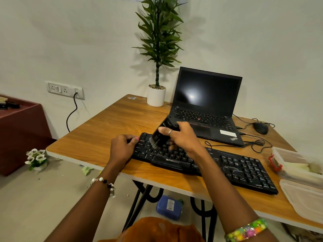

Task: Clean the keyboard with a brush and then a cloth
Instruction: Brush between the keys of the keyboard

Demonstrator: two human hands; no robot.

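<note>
Here a wooden table on black metal legs is seen set against a pale wall; on it a black keyboard lies slantwise near the front edge, its left end held down by the left hand, whose fingers are curled over the keyboard's corner. A black brush is gripped in the right hand, thumb across its body; its bristles are set down on the upper-left keys, tilted toward the left. Behind the keyboard an open laptop with a dark screen is placed; a potted plant in a white pot stands at the far edge, just beside the laptop; a black mouse rests to the right, its cables looped across the wood. At the right edge a clear plastic container with a red clasp is found, and a lid lies nearer the front, both partly cut off. On the wall a socket panel is mounted, a black cord hanging from it; a dark red cabinet is seen at the left, a small flower bunch on the floor beside it; a blue object lies under the table, and what it is cannot be told. The brush and the right fingers are blurred; the fingers beneath the brush cannot be made out clearly. No cloth can be picked out with certainty.
</note>
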